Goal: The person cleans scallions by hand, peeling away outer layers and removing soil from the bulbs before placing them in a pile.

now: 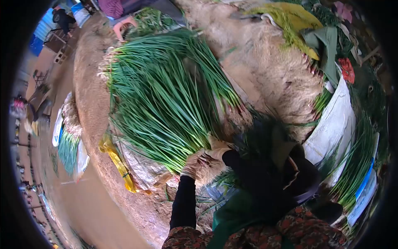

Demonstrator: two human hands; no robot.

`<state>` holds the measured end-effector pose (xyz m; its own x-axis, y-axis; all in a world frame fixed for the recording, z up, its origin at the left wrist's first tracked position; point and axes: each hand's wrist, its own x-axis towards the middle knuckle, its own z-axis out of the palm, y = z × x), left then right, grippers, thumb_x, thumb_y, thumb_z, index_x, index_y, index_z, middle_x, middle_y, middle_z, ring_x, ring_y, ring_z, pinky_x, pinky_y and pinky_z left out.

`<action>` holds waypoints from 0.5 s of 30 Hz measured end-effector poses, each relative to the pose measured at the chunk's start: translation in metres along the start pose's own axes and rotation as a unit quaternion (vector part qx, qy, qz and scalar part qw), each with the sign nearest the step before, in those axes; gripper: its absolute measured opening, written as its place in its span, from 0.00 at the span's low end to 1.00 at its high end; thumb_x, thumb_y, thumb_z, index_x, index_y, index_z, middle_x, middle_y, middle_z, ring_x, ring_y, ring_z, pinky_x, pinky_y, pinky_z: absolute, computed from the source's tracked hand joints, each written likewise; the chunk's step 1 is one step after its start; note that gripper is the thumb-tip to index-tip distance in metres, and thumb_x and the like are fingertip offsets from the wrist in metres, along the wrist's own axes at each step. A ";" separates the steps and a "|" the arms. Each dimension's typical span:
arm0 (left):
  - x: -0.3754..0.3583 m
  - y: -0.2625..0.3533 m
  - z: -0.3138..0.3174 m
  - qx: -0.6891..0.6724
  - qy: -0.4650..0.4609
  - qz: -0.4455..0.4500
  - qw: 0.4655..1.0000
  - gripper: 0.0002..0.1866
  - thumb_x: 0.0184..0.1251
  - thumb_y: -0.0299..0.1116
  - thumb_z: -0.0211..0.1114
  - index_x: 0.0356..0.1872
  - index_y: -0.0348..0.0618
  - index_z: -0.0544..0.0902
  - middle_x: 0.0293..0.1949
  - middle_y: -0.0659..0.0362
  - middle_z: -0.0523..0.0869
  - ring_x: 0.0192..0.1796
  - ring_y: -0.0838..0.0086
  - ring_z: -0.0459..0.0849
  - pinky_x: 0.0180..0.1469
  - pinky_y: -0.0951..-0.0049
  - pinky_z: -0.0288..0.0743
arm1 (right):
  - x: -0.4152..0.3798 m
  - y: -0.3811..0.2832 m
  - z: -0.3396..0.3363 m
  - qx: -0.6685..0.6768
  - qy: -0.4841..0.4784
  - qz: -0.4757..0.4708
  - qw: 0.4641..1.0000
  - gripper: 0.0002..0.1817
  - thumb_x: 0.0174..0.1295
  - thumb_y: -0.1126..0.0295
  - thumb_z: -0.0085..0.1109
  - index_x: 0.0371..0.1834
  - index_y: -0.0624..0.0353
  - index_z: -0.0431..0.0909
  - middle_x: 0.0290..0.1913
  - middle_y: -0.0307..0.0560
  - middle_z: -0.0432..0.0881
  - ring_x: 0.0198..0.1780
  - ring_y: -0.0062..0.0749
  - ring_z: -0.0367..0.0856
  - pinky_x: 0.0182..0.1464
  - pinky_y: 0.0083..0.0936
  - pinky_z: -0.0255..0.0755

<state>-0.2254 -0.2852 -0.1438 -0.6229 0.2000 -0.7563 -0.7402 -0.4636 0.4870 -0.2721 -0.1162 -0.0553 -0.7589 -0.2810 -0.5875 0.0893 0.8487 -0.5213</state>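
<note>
A wide bundle of green onions (166, 103) lies fanned out on the ground, its leaves toward the upper left and its roots toward me. My left hand (192, 164), in a pale glove, is closed round the pale stems at the bundle's lower edge. Close beside it, my right hand (217, 148), also gloved, grips the stems on the right side of the same bundle. The root ends hang below both hands. More green onions (226, 93) lie behind and to the right of the bundle.
A yellow plastic bag (118, 166) and a pale crumpled sheet (143, 164) lie left of my hands. White sacks (331, 124) and further onions (356, 162) are at the right. A pink stool (123, 25) stands at the top, near a person in purple (111, 7).
</note>
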 end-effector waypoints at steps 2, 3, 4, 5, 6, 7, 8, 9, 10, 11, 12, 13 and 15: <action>-0.025 0.013 0.023 -0.012 0.009 0.031 0.999 0.12 0.63 0.41 0.66 0.26 0.43 0.82 0.18 0.59 0.81 0.14 0.74 0.76 0.15 0.76 0.67 | 0.007 0.022 0.009 0.020 -0.012 -0.031 0.999 0.49 0.59 0.48 0.54 0.75 0.57 0.37 0.73 0.56 0.54 0.69 0.51 0.60 0.69 0.35 0.56; -0.044 0.022 0.029 -0.004 0.009 0.055 0.998 0.11 0.63 0.37 0.66 0.34 0.39 0.81 0.26 0.58 0.84 0.23 0.74 0.81 0.24 0.75 0.74 | 0.012 0.032 0.007 0.027 -0.009 -0.049 0.998 0.49 0.58 0.48 0.54 0.75 0.57 0.38 0.73 0.55 0.54 0.69 0.51 0.60 0.68 0.35 0.56; -0.042 0.016 0.016 -0.046 0.023 0.084 0.995 0.13 0.62 0.34 0.66 0.42 0.37 0.78 0.35 0.55 0.83 0.33 0.71 0.82 0.33 0.74 0.77 | 0.003 0.030 -0.005 0.047 -0.039 -0.041 0.997 0.47 0.59 0.50 0.53 0.75 0.57 0.40 0.73 0.55 0.53 0.69 0.50 0.61 0.68 0.36 0.57; -0.049 0.018 0.025 -0.088 0.039 0.112 0.989 0.17 0.62 0.32 0.66 0.50 0.35 0.76 0.44 0.52 0.83 0.42 0.69 0.83 0.42 0.72 0.79 | 0.000 0.030 -0.006 0.031 -0.023 -0.051 0.998 0.45 0.60 0.52 0.53 0.75 0.57 0.41 0.72 0.58 0.55 0.66 0.53 0.64 0.66 0.37 0.60; -0.065 0.013 0.034 -0.030 0.126 0.196 0.972 0.23 0.62 0.29 0.65 0.57 0.37 0.71 0.51 0.51 0.79 0.52 0.66 0.78 0.53 0.70 0.74 | -0.002 0.032 -0.008 0.008 -0.033 -0.018 0.999 0.42 0.61 0.53 0.52 0.74 0.57 0.45 0.69 0.60 0.59 0.65 0.53 0.66 0.64 0.39 0.62; -0.095 0.023 0.058 0.029 0.211 0.279 0.936 0.29 0.61 0.26 0.65 0.64 0.39 0.66 0.59 0.51 0.74 0.62 0.63 0.72 0.63 0.68 0.68 | -0.006 0.027 -0.017 -0.015 -0.046 0.011 0.999 0.39 0.61 0.55 0.51 0.73 0.58 0.49 0.67 0.62 0.62 0.64 0.54 0.67 0.62 0.40 0.65; -0.095 0.018 0.057 0.108 0.227 0.395 0.884 0.31 0.61 0.24 0.63 0.66 0.42 0.64 0.62 0.51 0.72 0.65 0.62 0.68 0.66 0.66 0.62 | -0.002 0.027 -0.021 -0.024 -0.061 0.023 0.998 0.39 0.61 0.53 0.52 0.72 0.59 0.50 0.69 0.61 0.59 0.66 0.53 0.65 0.64 0.37 0.62; -0.097 0.014 0.055 0.185 0.235 0.504 0.811 0.33 0.61 0.23 0.62 0.68 0.44 0.62 0.65 0.52 0.69 0.68 0.61 0.64 0.70 0.65 0.57 | 0.001 0.030 -0.027 -0.033 -0.076 0.034 0.996 0.40 0.60 0.52 0.54 0.72 0.59 0.52 0.71 0.59 0.56 0.67 0.51 0.63 0.67 0.35 0.60; -0.118 0.036 0.087 0.273 0.226 0.510 0.783 0.33 0.59 0.19 0.60 0.68 0.43 0.63 0.67 0.52 0.67 0.71 0.63 0.60 0.72 0.63 0.50 | -0.004 0.028 -0.042 -0.046 -0.068 0.013 0.997 0.36 0.61 0.51 0.51 0.69 0.60 0.58 0.69 0.61 0.59 0.65 0.53 0.65 0.65 0.36 0.62; -0.109 0.048 0.088 0.406 0.177 0.573 0.689 0.31 0.57 0.17 0.59 0.65 0.43 0.67 0.66 0.52 0.69 0.70 0.63 0.63 0.73 0.61 0.50 | -0.003 0.030 -0.068 -0.071 -0.077 -0.006 0.995 0.33 0.59 0.52 0.51 0.64 0.59 0.64 0.63 0.62 0.67 0.61 0.51 0.70 0.61 0.38 0.66; -0.105 0.062 0.109 0.497 0.141 0.558 0.650 0.27 0.55 0.16 0.59 0.60 0.42 0.73 0.62 0.54 0.74 0.68 0.62 0.66 0.72 0.60 0.53 | 0.000 0.033 -0.091 -0.094 -0.085 -0.026 0.992 0.30 0.58 0.52 0.50 0.60 0.59 0.71 0.57 0.63 0.74 0.57 0.50 0.75 0.57 0.40 0.70; -0.097 0.065 0.129 0.524 0.133 0.547 0.639 0.23 0.55 0.17 0.60 0.54 0.43 0.79 0.55 0.56 0.81 0.64 0.62 0.72 0.70 0.59 0.58 | 0.010 0.042 -0.115 -0.162 -0.056 -0.050 0.984 0.27 0.56 0.52 0.51 0.52 0.59 0.77 0.48 0.59 0.80 0.50 0.49 0.79 0.53 0.38 0.73; -0.059 0.072 0.159 0.577 -0.007 0.579 0.576 0.19 0.54 0.17 0.60 0.47 0.46 0.83 0.47 0.55 0.85 0.60 0.59 0.77 0.64 0.61 0.67 | -0.016 0.045 -0.205 -0.267 -0.003 -0.075 0.961 0.19 0.55 0.57 0.49 0.37 0.60 0.82 0.37 0.58 0.83 0.40 0.49 0.83 0.45 0.40 0.74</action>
<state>-0.2824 -0.1929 0.0056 -0.8641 0.3431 0.3682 0.5033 0.5877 0.6335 -0.3884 0.0186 0.0571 -0.7337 -0.4196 -0.5344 -0.3666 0.9067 -0.2087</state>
